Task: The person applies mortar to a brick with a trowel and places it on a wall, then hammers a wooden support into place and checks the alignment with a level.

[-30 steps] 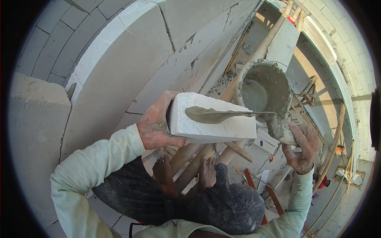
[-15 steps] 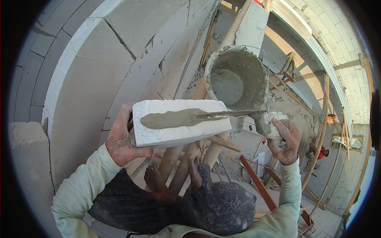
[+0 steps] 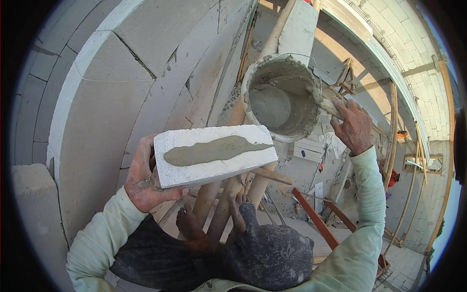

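Note:
My left hand (image 3: pixel 144 177) grips one end of a white lightweight block (image 3: pixel 214 168), fingers and thumb around its edges. A long smear of wet grey mortar (image 3: pixel 209 151) lies along the block's upper face. My right hand (image 3: pixel 354 125) is closed on the mortar-caked handle of a trowel (image 3: pixel 329 107), whose blade reaches into the bucket and is partly hidden among the mortar. The round bucket (image 3: pixel 248 97), crusted at its rim, holds grey mortar at the bottom and stands just beyond the block.
A wall of large pale blocks (image 3: pixel 107 92) rises on the left, with a thin string across it. Round poles (image 3: pixel 206 204) run beneath my bare feet, and a pale board (image 3: pixel 296 31) extends behind the bucket. Below lie reddish beams (image 3: pixel 316 221) and scattered debris. A person in red (image 3: pixel 393 179) is far right.
My right hand has moved up and away from the block, taking the trowel from the mortar smear into the bucket. The block stays in my left hand, shifted slightly left.

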Motion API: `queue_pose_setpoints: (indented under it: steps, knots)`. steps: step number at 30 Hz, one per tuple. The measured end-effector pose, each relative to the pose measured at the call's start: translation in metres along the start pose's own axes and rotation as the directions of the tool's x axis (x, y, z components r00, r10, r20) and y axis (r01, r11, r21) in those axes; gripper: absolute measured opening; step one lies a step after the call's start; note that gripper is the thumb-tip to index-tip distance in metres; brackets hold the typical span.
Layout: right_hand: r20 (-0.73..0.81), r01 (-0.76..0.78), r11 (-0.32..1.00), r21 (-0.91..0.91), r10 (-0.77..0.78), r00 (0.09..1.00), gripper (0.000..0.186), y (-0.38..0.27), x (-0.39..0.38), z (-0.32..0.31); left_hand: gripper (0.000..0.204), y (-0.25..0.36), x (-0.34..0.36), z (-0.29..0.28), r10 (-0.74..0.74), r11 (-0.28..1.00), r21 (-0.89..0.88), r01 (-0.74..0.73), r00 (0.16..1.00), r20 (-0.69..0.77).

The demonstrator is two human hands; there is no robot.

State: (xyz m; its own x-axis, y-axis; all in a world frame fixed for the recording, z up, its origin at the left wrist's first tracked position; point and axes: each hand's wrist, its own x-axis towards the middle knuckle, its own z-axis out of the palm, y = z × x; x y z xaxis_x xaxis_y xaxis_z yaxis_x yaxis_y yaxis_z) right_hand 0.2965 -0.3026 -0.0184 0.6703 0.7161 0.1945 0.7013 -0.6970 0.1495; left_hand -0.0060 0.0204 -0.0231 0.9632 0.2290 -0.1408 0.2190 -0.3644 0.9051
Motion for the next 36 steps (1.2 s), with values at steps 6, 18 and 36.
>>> queue_pose_setpoints:
  steps: [6,18,36]
  knots:
    - [0.004,0.256,0.909,-0.329,-0.269,0.963,0.019,-0.016,0.042,0.042,0.092,-0.002,-0.003,0.004,0.014,0.998,-0.066,-0.013,1.000,0.010]
    - [0.384,0.601,0.797,-0.054,-0.539,0.750,0.008,-0.014,0.078,0.017,0.091,0.002,0.000,0.005,0.034,0.997,-0.073,-0.033,0.999,0.006]
    - [0.629,-0.163,0.796,0.583,-0.315,0.710,0.040,0.038,0.054,0.039,0.092,0.004,-0.001,0.002,0.021,1.000,-0.005,-0.021,1.000,0.006]
